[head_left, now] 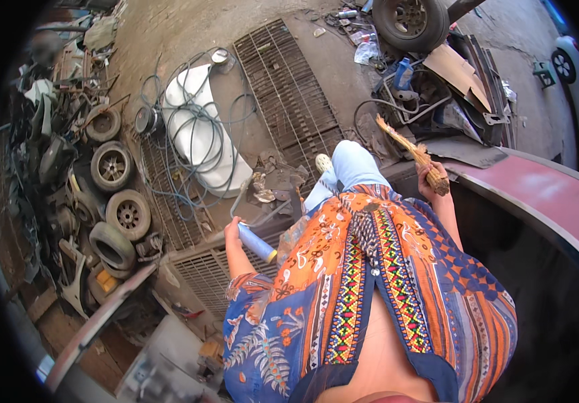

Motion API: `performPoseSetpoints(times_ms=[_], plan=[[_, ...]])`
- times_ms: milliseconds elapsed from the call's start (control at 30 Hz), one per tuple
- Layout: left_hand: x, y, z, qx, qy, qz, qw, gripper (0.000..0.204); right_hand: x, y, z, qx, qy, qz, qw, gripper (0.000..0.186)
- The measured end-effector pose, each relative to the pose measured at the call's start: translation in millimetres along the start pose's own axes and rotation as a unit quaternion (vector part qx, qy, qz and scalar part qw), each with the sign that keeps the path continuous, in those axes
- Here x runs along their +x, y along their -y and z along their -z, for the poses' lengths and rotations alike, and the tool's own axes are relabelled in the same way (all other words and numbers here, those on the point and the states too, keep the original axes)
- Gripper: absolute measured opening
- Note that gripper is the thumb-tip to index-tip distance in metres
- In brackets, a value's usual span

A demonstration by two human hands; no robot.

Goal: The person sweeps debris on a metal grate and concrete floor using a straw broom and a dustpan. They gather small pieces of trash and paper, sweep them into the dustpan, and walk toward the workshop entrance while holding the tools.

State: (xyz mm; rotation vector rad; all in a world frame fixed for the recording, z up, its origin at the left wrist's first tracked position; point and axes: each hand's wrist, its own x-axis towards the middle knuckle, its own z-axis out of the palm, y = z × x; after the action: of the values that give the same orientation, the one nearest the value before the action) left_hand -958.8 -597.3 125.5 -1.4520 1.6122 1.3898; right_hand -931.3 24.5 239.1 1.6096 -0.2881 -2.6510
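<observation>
At the left of my body, my left hand is closed around a light blue cylinder with a yellowish rim at its lower end. It looks like a can, but its exact kind is unclear. My right hand is raised on the other side, fingers wrapped round a short, worn straw hand broom. The broom's narrow end points up and left, while its thick frayed end sits at the palm. Close by that hand is a faded pink car panel.
Metal floor grates lie ahead. A blue-grey hose tangles over a white bumper-like panel. Several old tyres and scrap crowd the left. A wheel, cardboard and a blue bottle are at upper right.
</observation>
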Motion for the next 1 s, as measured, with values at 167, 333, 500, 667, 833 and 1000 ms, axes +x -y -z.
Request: performPoseSetpoints(times_ms=[167, 333, 500, 667, 833, 1000], plan=[[32.2, -172.2, -19.4, 0.015, 0.003, -0.033, 0.999, 0.024, 87.3, -27.9, -153.8, -0.074, -0.022, 0.002, 0.997, 0.033], [83.8, -332.2, -53.5, -0.012, -0.014, -0.058, 0.998, 0.025, 202.5, -26.1, -305.1, -0.062, -0.015, 0.005, 0.998, 0.039], [136.8, -484.3, -80.1, -0.046, -0.034, 0.001, 0.998, 0.026, 282.7, -57.3, -513.6, -0.094, -0.034, -0.043, 0.994, 0.025], [183.4, -684.3, -126.1, -0.068, -0.015, 0.058, 0.996, 0.026, 347.4, -98.3, -737.1, -0.102, -0.096, -0.114, 0.984, 0.016], [258.7, -961.7, -216.8, -0.071, -0.035, 0.090, 0.993, 0.025, 549.0, -76.2, -973.1, -0.169, -0.071, -0.151, 0.971, 0.022], [384.3, -1226.6, -323.8, -0.067, -0.017, 0.110, 0.992, 0.026, 740.0, -57.4, -1213.9, -0.224, -0.102, -0.159, 0.956, 0.015]])
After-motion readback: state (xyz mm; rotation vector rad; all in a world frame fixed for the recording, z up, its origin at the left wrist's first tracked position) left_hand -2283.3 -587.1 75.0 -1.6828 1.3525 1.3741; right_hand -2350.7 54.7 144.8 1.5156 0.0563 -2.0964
